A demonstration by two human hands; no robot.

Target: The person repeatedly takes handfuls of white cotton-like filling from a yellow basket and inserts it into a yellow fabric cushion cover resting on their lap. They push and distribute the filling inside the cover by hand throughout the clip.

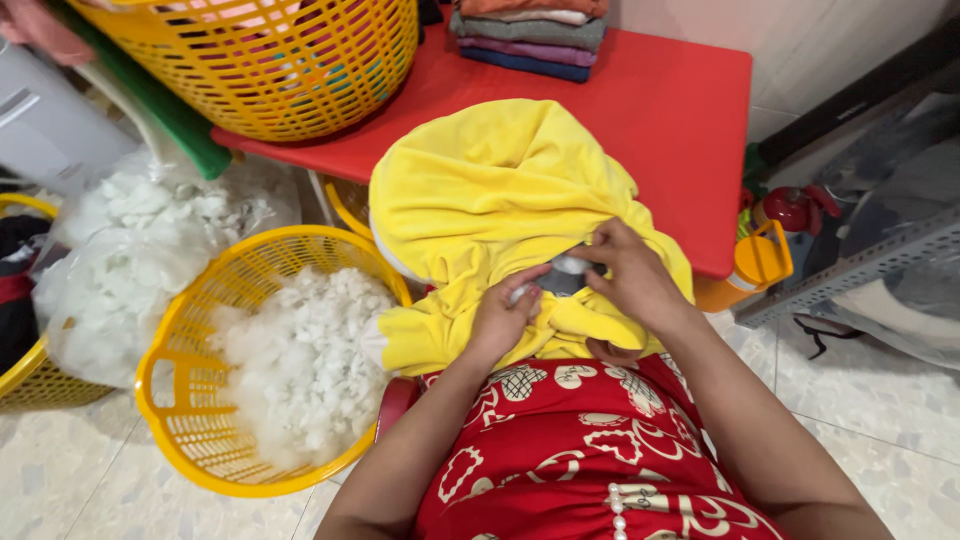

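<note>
Yellow cloth [500, 190] pinched by both hands, prob w/ stuffing

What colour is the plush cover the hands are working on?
Bright yellow plush cover, seen clearly in the head view.

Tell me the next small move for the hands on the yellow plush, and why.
Probably push the white stuffing deeper into the opening. The right hand pinches a tuft at the gap in the yellow plush, and the left hand presses the fabric beside it with another tuft at its fingertips. More stuffing waits in the basket to the left.
</note>
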